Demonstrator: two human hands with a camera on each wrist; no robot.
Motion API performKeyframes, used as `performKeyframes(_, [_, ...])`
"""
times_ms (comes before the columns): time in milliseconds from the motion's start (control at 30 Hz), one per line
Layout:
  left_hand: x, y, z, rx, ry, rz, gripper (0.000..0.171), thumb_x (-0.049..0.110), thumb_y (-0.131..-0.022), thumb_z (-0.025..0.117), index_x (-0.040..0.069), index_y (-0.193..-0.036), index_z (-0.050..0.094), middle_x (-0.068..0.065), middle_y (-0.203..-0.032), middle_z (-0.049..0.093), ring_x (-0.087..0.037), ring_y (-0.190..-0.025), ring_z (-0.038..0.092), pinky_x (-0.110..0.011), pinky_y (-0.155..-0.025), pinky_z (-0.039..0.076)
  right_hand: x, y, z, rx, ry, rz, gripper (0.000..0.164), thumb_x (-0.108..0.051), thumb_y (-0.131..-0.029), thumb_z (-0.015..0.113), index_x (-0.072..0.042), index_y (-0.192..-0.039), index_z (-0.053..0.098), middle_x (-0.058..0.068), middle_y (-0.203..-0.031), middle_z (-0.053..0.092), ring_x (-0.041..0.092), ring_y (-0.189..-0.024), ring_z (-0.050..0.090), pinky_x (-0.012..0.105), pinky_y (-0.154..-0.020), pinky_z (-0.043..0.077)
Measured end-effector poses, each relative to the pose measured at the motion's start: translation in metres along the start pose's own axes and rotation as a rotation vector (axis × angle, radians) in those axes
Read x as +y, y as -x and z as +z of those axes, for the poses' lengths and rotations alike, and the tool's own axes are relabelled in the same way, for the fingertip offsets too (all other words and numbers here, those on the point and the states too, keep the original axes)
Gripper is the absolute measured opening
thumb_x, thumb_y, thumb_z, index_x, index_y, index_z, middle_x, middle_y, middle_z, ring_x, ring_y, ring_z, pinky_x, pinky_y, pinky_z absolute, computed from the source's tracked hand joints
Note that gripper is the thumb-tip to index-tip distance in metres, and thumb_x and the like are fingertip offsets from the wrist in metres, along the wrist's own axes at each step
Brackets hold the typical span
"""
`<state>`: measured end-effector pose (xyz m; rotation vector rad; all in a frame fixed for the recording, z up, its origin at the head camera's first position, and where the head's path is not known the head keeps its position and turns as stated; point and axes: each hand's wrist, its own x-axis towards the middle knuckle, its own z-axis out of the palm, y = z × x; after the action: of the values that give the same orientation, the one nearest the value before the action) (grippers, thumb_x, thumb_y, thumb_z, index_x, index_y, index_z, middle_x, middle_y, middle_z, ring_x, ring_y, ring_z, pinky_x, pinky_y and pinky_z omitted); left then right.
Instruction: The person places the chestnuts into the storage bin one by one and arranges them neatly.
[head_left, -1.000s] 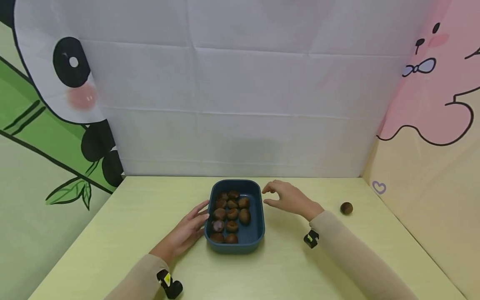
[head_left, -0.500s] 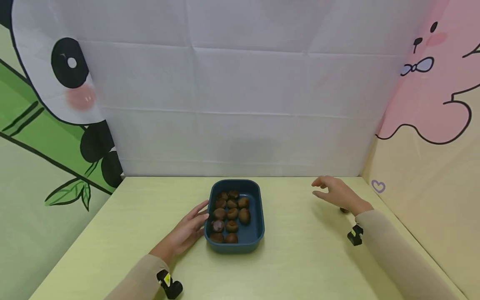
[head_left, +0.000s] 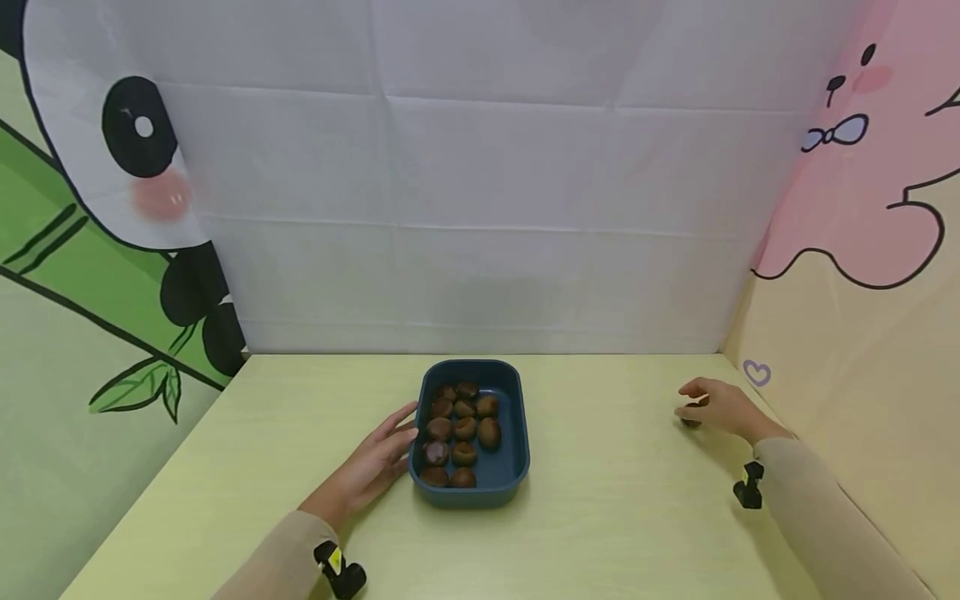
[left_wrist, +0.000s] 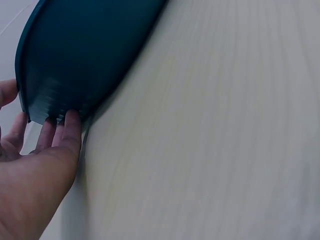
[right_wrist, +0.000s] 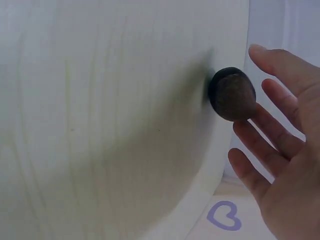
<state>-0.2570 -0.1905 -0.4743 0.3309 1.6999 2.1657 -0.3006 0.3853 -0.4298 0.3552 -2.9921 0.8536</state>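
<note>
A blue rectangular box (head_left: 513, 471) stands mid-table in the head view, with several brown chestnuts (head_left: 465, 428) inside, mostly along its left side. My left hand (head_left: 367, 468) rests against the box's left wall; in the left wrist view its fingertips (left_wrist: 73, 119) touch the outer side of the box (left_wrist: 90, 50). Far to the right, my right hand (head_left: 724, 410) hovers around a lone chestnut (head_left: 691, 422) on the table. The right wrist view has that chestnut (right_wrist: 234, 96) in front of loosely spread fingers (right_wrist: 267, 145), the thumb apart from it.
The pale yellow table (head_left: 592, 517) ends at a white sheet (head_left: 480, 283) behind. On the right, a wall with a pink cartoon and a purple heart (head_left: 757, 373) borders the table close to my right hand. A green panda picture covers the left wall.
My right hand has moved from beside the box rightward, then down to the lone chestnut, now partly covering it. The left hand and the box have stayed in place.
</note>
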Motion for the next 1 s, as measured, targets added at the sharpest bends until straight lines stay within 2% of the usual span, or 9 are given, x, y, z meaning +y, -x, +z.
performKeyframes(300, [0.0, -0.001, 0.0, 0.003, -0.002, -0.004, 0.062, 0.018, -0.108, 0.048, 0.017, -0.162, 0.017, -0.017, -0.164, 0.016, -0.031, -0.148, 0.021, -0.048, -0.116, 0.026, 0.019, 0.009, 0.009, 0.005, -0.046, 0.031, 0.05, -0.029, -0.088, 0.079, 0.004, -0.122, 0.063, 0.012, -0.109, 0.066, 0.029, -0.096, 0.065, 0.039, -0.079, 0.05])
performKeyframes(1000, [0.001, 0.0, 0.001, 0.007, -0.007, -0.005, 0.064, 0.02, -0.107, 0.05, 0.016, -0.162, 0.016, -0.017, -0.163, 0.018, -0.03, -0.147, 0.025, -0.041, -0.113, 0.032, 0.008, 0.011, 0.009, 0.032, -0.044, -0.015, 0.044, -0.026, -0.088, 0.079, 0.001, -0.12, 0.065, 0.013, -0.11, 0.067, 0.029, -0.096, 0.065, 0.04, -0.079, 0.051])
